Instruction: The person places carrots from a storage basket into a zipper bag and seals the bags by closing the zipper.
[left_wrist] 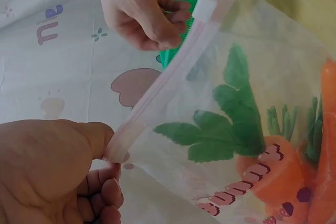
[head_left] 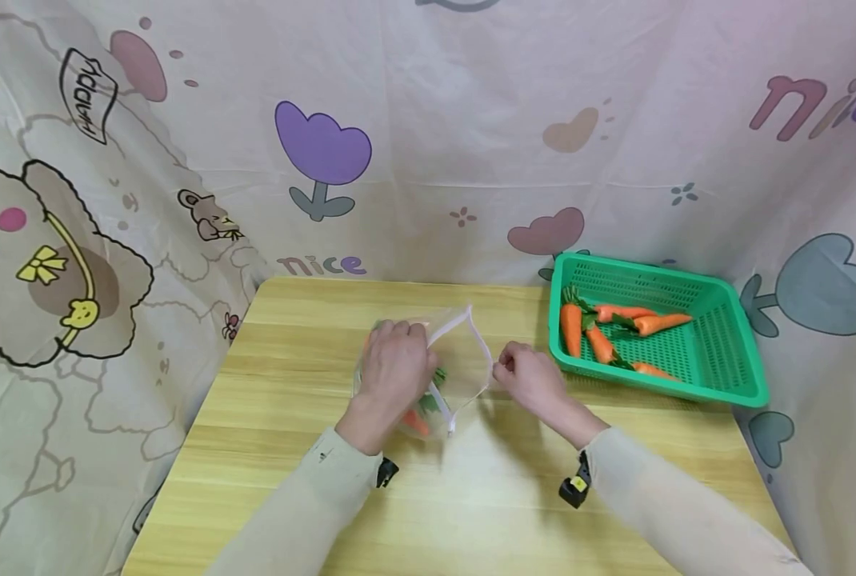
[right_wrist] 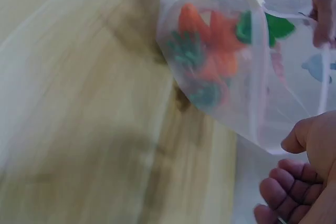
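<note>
A translucent zip bag (head_left: 471, 352) with a pale zip strip and printed lettering lies near the table's middle, its mouth spread apart. Orange carrots (left_wrist: 328, 124) with green tops show through the plastic. In the left wrist view a white slider (left_wrist: 205, 8) sits at one end of the strip. My left hand (head_left: 399, 364) pinches the bag's rim between thumb and finger, as the left wrist view shows. On the other side, my right hand (head_left: 532, 380) pinches the rim with thumb and fingertip, its other fingers curled.
At the back right stands a green plastic basket (head_left: 748, 352) with several carrots (head_left: 662, 323) in it. The wooden table (head_left: 284, 400) meets a printed curtain (head_left: 428, 160) at the back and sides.
</note>
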### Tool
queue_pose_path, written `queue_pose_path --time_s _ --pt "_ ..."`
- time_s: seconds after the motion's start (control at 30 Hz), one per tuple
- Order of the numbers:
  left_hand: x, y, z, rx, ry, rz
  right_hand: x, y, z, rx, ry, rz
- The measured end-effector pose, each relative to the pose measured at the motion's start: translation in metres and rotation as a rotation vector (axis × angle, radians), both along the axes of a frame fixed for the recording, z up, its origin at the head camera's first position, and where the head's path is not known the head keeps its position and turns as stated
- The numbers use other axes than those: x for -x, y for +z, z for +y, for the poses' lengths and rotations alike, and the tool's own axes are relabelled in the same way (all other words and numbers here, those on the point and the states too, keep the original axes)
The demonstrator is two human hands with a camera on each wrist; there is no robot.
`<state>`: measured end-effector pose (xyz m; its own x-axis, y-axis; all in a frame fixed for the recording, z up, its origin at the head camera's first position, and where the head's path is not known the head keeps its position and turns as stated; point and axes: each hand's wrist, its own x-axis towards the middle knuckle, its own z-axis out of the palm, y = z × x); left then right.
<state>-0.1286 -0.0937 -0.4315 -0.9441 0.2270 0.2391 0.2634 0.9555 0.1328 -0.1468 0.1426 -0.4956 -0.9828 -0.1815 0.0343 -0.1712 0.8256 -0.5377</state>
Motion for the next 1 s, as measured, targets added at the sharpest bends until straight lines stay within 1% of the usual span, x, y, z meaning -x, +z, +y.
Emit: queue_pose_path --time_s 0.17,0.27,0.37,0.4,0.43,0.5,0.63,0.7,0.9,1.0 --pt "0.0 -0.001 0.0 -0.054 0.008 0.0 0.006 0.017 0.043 -0.061 0.025 0.143" --pt "0.0 -0.001 -0.001 -0.079 0.016 -0.017 0.015 0.025 0.078 -0.122 0.018 0.245" --pt "0.0 -0.001 -0.001 -0.089 0.028 -0.036 0.027 0.029 0.114 -0.205 0.011 0.364" --pt "-0.001 -0.002 -0.001 -0.09 0.031 -0.04 0.03 0.029 0.124 -0.234 0.004 0.39" --pt "-0.001 -0.002 0.0 -0.092 0.033 -0.043 0.032 0.029 0.135 -0.258 0.0 0.398" --pt "-0.001 -0.003 0.0 -0.098 0.034 -0.043 0.036 0.028 0.152 -0.3 -0.012 0.391" --pt "-0.002 -0.005 0.0 -0.107 0.031 -0.036 0.04 0.023 0.173 -0.342 -0.045 0.304" --pt "-0.001 -0.005 0.0 -0.109 0.03 -0.037 0.041 0.019 0.179 -0.351 -0.06 0.276" --pt "0.0 -0.004 0.0 -0.119 0.039 -0.068 0.047 0.01 0.187 -0.356 -0.063 0.287" --pt "0.001 -0.005 0.0 -0.129 0.04 -0.089 0.048 0.009 0.191 -0.366 -0.078 0.236"
